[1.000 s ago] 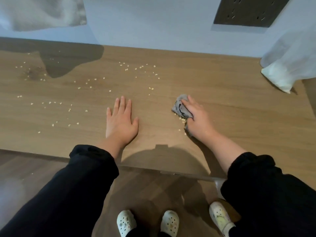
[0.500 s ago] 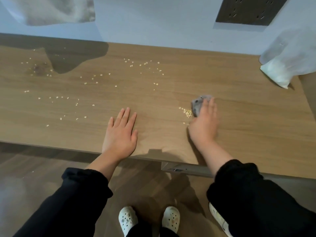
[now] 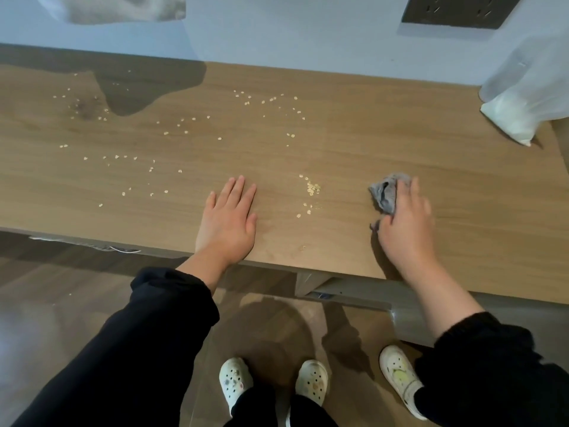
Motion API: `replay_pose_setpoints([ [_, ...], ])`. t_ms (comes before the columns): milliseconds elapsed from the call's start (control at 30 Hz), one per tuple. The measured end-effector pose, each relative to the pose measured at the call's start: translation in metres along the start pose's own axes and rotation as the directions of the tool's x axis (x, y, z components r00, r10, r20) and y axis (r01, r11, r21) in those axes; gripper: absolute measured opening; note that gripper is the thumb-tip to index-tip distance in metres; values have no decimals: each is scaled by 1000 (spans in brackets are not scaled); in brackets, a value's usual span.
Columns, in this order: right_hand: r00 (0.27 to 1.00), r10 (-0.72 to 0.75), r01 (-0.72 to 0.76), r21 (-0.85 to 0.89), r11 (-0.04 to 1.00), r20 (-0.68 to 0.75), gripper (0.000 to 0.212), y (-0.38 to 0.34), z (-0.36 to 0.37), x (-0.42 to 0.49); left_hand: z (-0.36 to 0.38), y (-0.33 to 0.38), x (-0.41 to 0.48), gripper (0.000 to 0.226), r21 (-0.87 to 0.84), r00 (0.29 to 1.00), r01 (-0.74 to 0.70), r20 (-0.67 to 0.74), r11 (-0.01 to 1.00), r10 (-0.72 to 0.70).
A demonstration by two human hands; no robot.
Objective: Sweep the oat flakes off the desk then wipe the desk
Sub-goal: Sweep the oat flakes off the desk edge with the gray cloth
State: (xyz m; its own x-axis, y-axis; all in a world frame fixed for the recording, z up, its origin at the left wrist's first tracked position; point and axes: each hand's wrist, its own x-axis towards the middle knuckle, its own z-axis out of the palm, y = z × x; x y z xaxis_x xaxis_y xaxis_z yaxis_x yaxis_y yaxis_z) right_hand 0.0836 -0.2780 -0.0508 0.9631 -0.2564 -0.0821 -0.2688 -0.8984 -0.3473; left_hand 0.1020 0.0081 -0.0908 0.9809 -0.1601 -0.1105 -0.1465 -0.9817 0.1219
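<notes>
Oat flakes [image 3: 313, 188] lie scattered over the wooden desk [image 3: 354, 143], thin across the left and middle, with a small heap between my hands. My left hand [image 3: 229, 221] rests flat on the desk near its front edge, fingers straight. To the right, my right hand [image 3: 405, 229] presses a crumpled grey cloth [image 3: 385, 192] onto the desk. Its fingers lie over the cloth and cover most of it. The cloth sits a short way right of the small heap.
A white plastic bag [image 3: 520, 97] lies at the desk's right rear corner. A dark socket panel [image 3: 455, 9] is on the wall behind. A pale cloth [image 3: 117, 7] hangs at top left. Below the front edge are the wood floor and white clogs [image 3: 235, 383].
My right hand has drawn the grey cloth to the right, away from the small heap of flakes it left behind. My left hand stays flat in place.
</notes>
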Motion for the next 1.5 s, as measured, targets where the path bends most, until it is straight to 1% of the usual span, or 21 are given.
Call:
replay_pose_setpoints([
  [67,999,-20,21,-18,1000,33,74,-3,15,-19,1,0,0,56,-7,1000,-6,-2,1000,6],
  [167,999,-37,36,37,999,17,76,-36,35,-36,0,0,0,56,-18,1000,1,-7,1000,-1],
  [267,993,-75,69,70,995,90,78,-61,43,-41,0,0,0,56,-14,1000,4,-11,1000,-4],
  [333,985,-113,109,38,993,130,83,-61,39,-42,-1,0,-1,56,-11,1000,5,-9,1000,-5],
  [367,985,-117,118,-2,993,124,86,-54,34,-42,-1,0,-1,56,-10,1000,5,-9,1000,-5],
  [433,994,-64,75,-126,989,87,89,-28,23,-41,-2,0,-2,55,-13,1000,4,-7,1000,-4],
  [500,999,11,-1,-207,978,48,82,4,11,-44,-2,1,-3,55,-21,1000,4,-8,1000,-4],
  [600,998,51,-44,-172,984,37,75,14,12,-54,-1,1,-3,55,-22,1000,8,-13,1000,-8],
  [700,998,11,-5,-96,995,65,75,-24,32,-55,-1,0,-2,55,-26,1000,-4,-10,1000,4],
  [800,992,-69,82,-132,988,104,73,-27,34,-54,-2,-1,-3,55,-20,1000,-3,-5,1000,3],
  [867,997,-16,30,-183,983,79,72,0,24,-55,-3,0,-3,55,-24,1000,-4,-9,1000,4],
  [933,992,129,-127,-181,975,0,71,20,16,-57,-5,2,-3,55,-32,1000,-5,-9,999,4],
  [1000,971,235,-239,-150,959,-45,73,10,18,-50,-6,3,-3,55,-37,1000,5,-5,999,-5],
  [1033,969,244,-248,-127,960,-44,74,-4,22,-44,-6,4,-4,55,-42,1000,6,-8,999,-7],
  [1100,987,163,-161,-107,981,14,76,-36,31,-35,-7,4,-3,55,-89,1000,0,-26,996,-3],
  [1167,996,31,-20,-128,992,85,75,-53,37,-30,-10,1,-4,54,-217,999,-11,-42,976,1],
  [1233,990,-26,54,-199,978,138,74,-49,33,-24,-12,-9,-3,54,-358,999,-26,-45,933,10],
  [1267,987,-39,79,-262,962,154,74,-41,26,-21,-13,-17,-3,54,-389,999,-38,-41,920,24],
  [1333,982,-68,124,-337,933,175,74,-30,12,-15,-17,-41,-1,53,-333,997,-78,-42,940,68],
  [1433,976,-108,156,-256,954,190,74,-37,3,-7,-18,-67,3,53,-147,988,-155,-7,977,156],
  [1500,968,-155,202,-244,948,198,69,-43,15,-6,-16,-71,6,55,-88,992,-123,9,988,124],
])
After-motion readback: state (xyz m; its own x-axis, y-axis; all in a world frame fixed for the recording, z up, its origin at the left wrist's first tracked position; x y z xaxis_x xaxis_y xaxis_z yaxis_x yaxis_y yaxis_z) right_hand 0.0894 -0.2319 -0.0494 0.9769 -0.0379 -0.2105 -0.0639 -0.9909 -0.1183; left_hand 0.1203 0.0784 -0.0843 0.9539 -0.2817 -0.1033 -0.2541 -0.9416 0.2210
